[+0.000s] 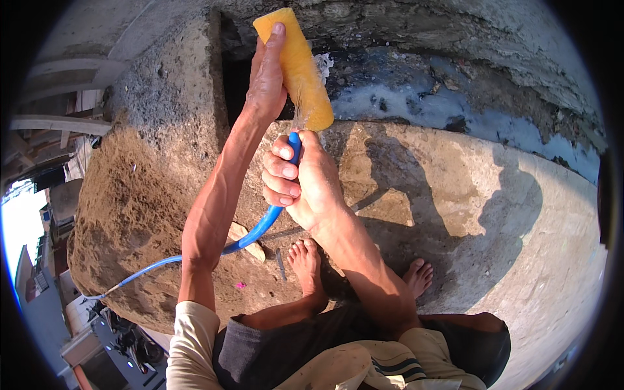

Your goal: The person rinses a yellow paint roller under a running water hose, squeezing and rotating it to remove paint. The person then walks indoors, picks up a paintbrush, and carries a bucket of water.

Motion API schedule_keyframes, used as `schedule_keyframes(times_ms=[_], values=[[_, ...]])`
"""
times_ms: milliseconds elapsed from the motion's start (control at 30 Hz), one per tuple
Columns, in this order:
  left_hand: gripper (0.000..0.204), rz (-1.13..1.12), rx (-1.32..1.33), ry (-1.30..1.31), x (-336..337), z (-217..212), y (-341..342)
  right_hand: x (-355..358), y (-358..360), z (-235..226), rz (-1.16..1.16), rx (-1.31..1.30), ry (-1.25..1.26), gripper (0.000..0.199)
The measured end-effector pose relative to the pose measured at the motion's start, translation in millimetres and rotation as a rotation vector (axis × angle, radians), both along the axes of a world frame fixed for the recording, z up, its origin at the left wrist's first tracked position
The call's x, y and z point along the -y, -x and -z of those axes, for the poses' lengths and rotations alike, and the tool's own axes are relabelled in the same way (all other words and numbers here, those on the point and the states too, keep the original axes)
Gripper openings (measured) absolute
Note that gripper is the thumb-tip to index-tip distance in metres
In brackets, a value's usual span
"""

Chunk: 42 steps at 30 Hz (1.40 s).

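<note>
My left hand [268, 81] grips a yellow sponge [300, 75], a long block, near its upper end, with the thumb lying on its face. The sponge looks wet and hangs over the edge of a drain channel. Just below it, my right hand [300, 172] is wrapped round a blue hose [262, 226]. The hose mouth points up at the sponge's lower end, and water sprays onto it there. From my fist the hose curves down to the left, passing behind my left forearm.
Beyond the concrete ledge [448, 175] runs a channel with grey, foamy water [416, 101]. A mound of brown sand [133, 221] lies at left. My bare feet stand on the ledge, near a flat pale piece [248, 242] and a thin dark strip [281, 264].
</note>
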State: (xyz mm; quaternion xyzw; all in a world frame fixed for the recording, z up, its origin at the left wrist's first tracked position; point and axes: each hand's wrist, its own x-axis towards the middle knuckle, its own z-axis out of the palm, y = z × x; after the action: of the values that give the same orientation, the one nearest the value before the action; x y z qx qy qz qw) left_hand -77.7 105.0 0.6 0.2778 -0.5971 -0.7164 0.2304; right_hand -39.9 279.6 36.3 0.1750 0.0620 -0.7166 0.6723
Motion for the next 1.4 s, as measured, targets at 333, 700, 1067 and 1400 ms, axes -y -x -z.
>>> schedule_keyframes(times_ms=[333, 700, 1067, 1400], values=[[0.061, 0.059, -0.074, -0.184, -3, -8, 4, -1, 16, -20, 0.003, -0.077, 0.077, 0.042], [0.068, 0.061, 0.017, -0.052, -4, -22, 7, 0, 16, -34, -0.013, -0.084, 0.15, 0.043], [0.046, 0.046, 0.091, 0.275, -7, -23, 9, 2, 1, -11, -0.017, -0.036, 0.004, 0.043], [0.04, -0.122, -0.184, 0.13, -1, -16, 7, 8, -23, 67, 0.022, 0.071, -0.184, 0.036]])
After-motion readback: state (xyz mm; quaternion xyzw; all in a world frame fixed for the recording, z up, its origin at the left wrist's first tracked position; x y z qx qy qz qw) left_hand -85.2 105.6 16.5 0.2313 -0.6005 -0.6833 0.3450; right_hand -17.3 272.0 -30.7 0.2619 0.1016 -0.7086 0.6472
